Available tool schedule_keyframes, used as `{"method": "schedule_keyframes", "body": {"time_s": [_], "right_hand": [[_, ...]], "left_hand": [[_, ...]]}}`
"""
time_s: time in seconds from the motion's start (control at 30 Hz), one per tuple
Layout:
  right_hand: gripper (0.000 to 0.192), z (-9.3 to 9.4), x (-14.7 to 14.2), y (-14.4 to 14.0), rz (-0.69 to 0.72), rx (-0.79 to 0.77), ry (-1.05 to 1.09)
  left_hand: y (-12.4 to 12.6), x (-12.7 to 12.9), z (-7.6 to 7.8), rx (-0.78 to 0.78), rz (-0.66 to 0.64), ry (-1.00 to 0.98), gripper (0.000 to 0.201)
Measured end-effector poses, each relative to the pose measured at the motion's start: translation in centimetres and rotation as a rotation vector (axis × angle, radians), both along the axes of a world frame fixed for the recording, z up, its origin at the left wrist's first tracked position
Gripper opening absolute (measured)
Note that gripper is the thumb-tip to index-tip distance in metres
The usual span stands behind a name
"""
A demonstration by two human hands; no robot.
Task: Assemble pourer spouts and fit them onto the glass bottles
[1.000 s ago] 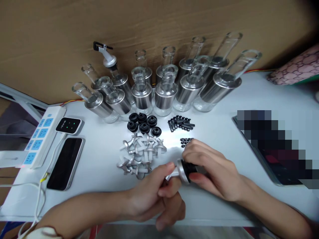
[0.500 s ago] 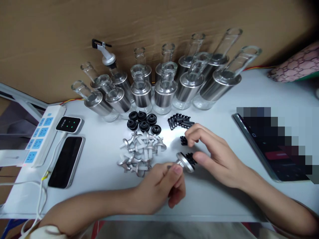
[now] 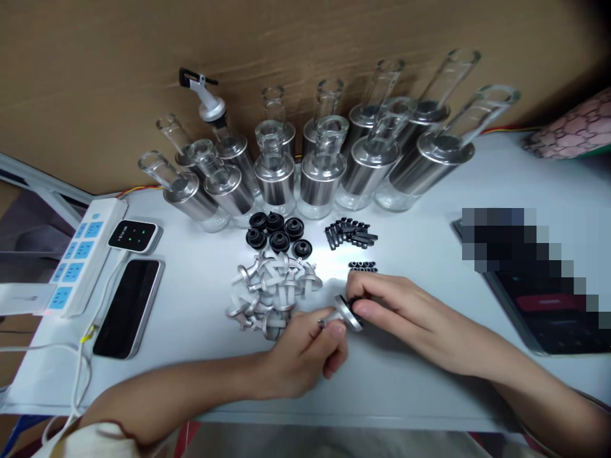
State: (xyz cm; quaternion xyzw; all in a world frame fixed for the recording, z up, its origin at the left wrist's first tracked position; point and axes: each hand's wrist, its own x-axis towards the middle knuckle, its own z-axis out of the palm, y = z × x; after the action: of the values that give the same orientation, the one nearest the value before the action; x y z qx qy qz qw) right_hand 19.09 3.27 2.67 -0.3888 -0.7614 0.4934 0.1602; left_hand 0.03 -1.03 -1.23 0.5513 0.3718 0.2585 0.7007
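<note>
Cardboard: a brown sheet (image 3: 305, 32) stood behind everything, far beyond both hands.
Tabletop: the pale tabletop (image 3: 396, 397) lay beneath the hands and ran out on either side.
Bottles: two rows of glass bottles with metal sleeves (image 3: 274, 184) stood beyond the hands; one, ahead and left, wore a fitted pourer (image 3: 210, 111).
Dark-screened device: it (image 3: 548, 327) lay right of the right hand, a red bar on its screen, part of it masked by blocky pixels.
Power strip: the white strip (image 3: 90, 245) sat well left of the left hand, the print on its blue socket panels too small to read.
Right hand: the thumb and fingers (image 3: 405, 315) pinched the black ribbed end of the held pourer.
Left hand: it (image 3: 310, 353) gripped the silver neck between thumb and curled fingers.
Spout pile: silver spouts (image 3: 272, 286) lay heaped just beyond the left hand.
Phone: a black-screened phone (image 3: 128, 310) lay left of the left hand.
Black stoppers: a cluster (image 3: 279, 241) sat beyond the spout pile.
White box: beside the phone's far end, its black face (image 3: 131, 236) bore green lights and white lettering, too blurred to read.
Levers: small black levers (image 3: 353, 232) were grouped beyond the right hand.
Held pourer: it (image 3: 347, 313) was tilted between the two hands.
Rings: tiny black rings (image 3: 363, 264) lay in rows just beyond the right fingers.
</note>
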Motion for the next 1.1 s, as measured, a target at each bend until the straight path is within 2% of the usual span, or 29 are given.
{"method": "schedule_keyframes", "body": {"time_s": [0.2, 0.6, 0.93, 1.1], "right_hand": [[0.025, 0.1, 0.6, -0.15, 0.037, 0.068, -0.031], [0.018, 0.0, 0.58, -0.16, 0.022, 0.346, 0.021], [0.018, -0.41, 0.51, -0.12, 0.026, 0.442, 0.012], [0.017, -0.28, 0.74, -0.2, 0.031, 0.433, 0.011]], "left_hand": [[0.37, -0.13, 0.11, -0.039, 0.0, -0.007, 0.071], [0.53, -0.45, -0.56, -0.159, -0.029, -0.124, 0.068], [0.45, -0.31, -0.79, -0.19, -0.036, -0.154, 0.063], [0.45, -0.26, -0.51, -0.21, -0.042, -0.138, 0.062]]}}
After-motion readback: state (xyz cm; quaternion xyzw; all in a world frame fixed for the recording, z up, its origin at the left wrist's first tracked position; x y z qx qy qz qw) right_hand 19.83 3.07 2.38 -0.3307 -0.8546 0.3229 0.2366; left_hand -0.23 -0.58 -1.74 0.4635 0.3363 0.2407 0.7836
